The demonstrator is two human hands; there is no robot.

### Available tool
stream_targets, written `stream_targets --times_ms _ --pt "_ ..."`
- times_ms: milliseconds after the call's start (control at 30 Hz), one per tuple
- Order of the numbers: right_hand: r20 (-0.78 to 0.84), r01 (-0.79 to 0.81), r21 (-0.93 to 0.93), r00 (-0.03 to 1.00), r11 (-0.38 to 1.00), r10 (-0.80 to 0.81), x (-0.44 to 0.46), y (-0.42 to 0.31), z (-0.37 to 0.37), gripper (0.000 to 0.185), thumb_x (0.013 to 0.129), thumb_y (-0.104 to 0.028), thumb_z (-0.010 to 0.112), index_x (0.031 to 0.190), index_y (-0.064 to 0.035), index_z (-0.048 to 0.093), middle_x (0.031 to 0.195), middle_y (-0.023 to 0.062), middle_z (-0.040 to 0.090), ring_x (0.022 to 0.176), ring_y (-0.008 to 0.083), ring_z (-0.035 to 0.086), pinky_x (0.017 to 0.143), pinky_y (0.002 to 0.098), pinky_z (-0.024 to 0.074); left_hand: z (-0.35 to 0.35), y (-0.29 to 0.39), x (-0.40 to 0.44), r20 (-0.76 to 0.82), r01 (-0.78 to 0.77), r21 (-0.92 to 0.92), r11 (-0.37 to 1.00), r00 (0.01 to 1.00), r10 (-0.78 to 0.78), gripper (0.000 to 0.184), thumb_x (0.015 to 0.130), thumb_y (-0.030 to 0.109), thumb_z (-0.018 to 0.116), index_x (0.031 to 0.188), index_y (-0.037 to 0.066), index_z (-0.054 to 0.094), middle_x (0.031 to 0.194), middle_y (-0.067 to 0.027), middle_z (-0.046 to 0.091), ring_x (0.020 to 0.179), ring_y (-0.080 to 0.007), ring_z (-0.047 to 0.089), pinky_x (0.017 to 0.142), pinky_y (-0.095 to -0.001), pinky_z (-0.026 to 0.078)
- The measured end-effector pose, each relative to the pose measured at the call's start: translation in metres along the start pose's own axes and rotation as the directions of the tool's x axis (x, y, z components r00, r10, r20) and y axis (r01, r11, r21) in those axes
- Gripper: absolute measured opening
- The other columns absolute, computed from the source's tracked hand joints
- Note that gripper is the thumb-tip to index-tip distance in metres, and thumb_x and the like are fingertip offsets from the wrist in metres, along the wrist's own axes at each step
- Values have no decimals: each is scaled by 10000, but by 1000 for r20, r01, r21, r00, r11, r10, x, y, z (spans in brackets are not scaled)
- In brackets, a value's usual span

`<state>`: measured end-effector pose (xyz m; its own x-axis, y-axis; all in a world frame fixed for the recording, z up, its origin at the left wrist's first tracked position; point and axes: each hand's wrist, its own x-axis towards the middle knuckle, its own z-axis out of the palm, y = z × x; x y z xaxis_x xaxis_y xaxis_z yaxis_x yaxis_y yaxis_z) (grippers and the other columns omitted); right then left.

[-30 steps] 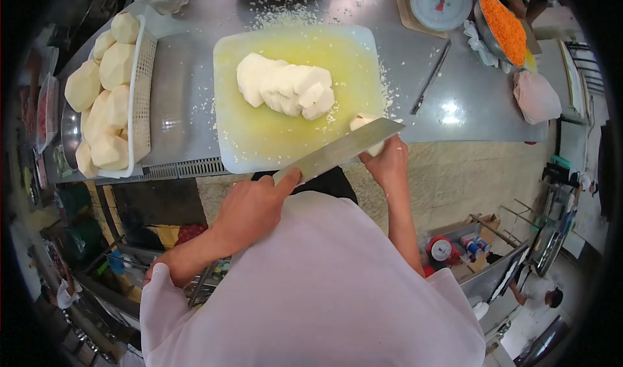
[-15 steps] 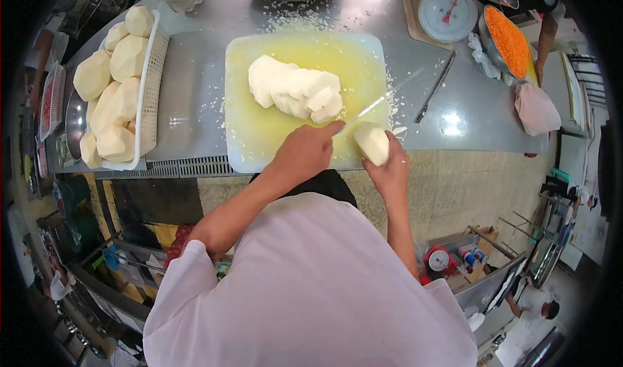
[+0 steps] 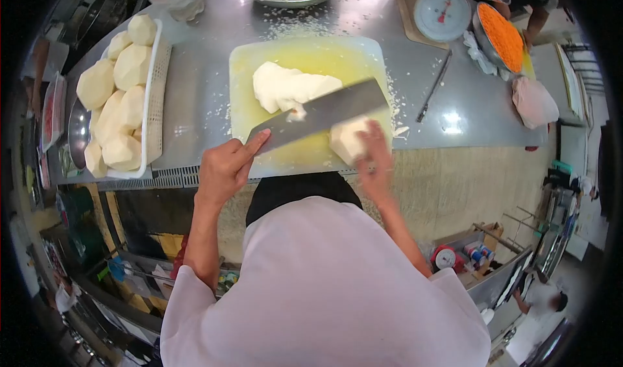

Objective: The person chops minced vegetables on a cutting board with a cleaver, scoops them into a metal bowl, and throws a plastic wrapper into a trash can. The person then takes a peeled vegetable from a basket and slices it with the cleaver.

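Observation:
My left hand (image 3: pixel 224 169) is wrapped round the handle end of a broad cleaver (image 3: pixel 321 116), its index finger along the blade. The blade lies slanted over the cutting board (image 3: pixel 243 62) and partly covers a row of overlapping white slices (image 3: pixel 285 85). A small piece with a brownish spot (image 3: pixel 296 114) sticks to the blade. At the board's near right, a peeled white root vegetable (image 3: pixel 348 140) rests on the surface. My right hand (image 3: pixel 375 162), blurred by motion, is at its right side with fingers apart; whether they touch it is unclear.
A white basket (image 3: pixel 154 101) of peeled roots stands left. A bowl of white shreds (image 3: pixel 292 2) is at the back. On the right are a scale (image 3: pixel 442 14), a bowl of orange shreds (image 3: pixel 500 37), a dark rod (image 3: pixel 435 86) and a pink bag (image 3: pixel 534 102). A person's arm (image 3: pixel 537 23) shows behind.
The cleaver has swung from edge-on to flat above the slices, and my left hand has moved left. The root has moved left onto the board, and my right hand's fingers have loosened.

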<state>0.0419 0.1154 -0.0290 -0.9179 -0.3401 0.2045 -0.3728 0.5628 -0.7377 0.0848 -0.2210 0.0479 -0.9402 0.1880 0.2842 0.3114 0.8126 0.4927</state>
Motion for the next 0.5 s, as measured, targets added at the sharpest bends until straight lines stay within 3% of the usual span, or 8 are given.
stream_targets --times_ms 67,167,233,267,300,367,433,500 --pt "-212 -136 554 931 822 297 17 6 -15 405 921 -61 642 1324 -25 614 1459 176 541 1382 284 498 1174 448 364 -8 0 -3 4 -45 93 995 999 45 570 766 -12 711 1289 214 716 592 -71 450 500 -244 492 491 -379 422" --pt "-130 -220 716 890 662 436 54 -2 -61 367 975 -100 607 1336 -40 619 1370 113 621 1305 241 560 1133 428 415 -13 3 -1 17 -155 187 970 988 155 505 751 44 750 1222 229 752 585 -47 440 501 -226 493 464 -374 398" --pt "59 -200 536 978 820 200 79 -24 -86 446 971 -259 668 1350 -31 615 1265 139 680 1240 268 616 1076 397 462 -11 5 1 15 -214 199 956 976 215 471 748 73 758 1189 239 765 583 -36 436 503 -212 493 454 -368 392" --pt "48 -199 535 978 821 205 87 -35 -92 446 971 -259 668 1350 -31 615 1265 139 680 1240 268 616 1076 397 462 -9 6 3 31 -245 185 952 969 244 441 744 80 755 1157 233 774 580 -33 430 502 -208 492 449 -367 388" --pt "249 -165 355 965 920 77 94 -48 -94 506 937 -316 709 1338 -20 623 1254 156 682 1212 267 629 1048 371 475 -6 8 5 46 -278 169 946 961 274 410 740 88 753 1125 228 782 577 -29 424 501 -204 492 444 -365 384" --pt "559 -101 158 829 982 -4 100 -60 -80 574 873 -375 781 1298 -13 646 1205 173 694 1164 230 647 1004 334 492 -5 16 11 79 -310 161 937 950 301 393 742 95 753 1111 227 782 576 -24 429 501 -201 494 442 -362 384" --pt "643 -124 130 765 984 12 106 -67 -67 578 844 -378 812 1269 -16 661 1169 174 704 1146 193 652 988 325 496 -1 25 17 107 -340 150 928 939 326 376 743 102 753 1097 226 783 576 -18 435 502 -198 496 441 -359 385" --pt "839 -203 -86 514 975 181 114 -72 -62 455 852 -269 811 1202 -10 682 1013 98 727 991 150 680 881 310 531 2 32 18 124 -389 149 909 920 373 351 741 122 752 1080 209 782 575 -14 440 515 -194 511 443 -355 396"
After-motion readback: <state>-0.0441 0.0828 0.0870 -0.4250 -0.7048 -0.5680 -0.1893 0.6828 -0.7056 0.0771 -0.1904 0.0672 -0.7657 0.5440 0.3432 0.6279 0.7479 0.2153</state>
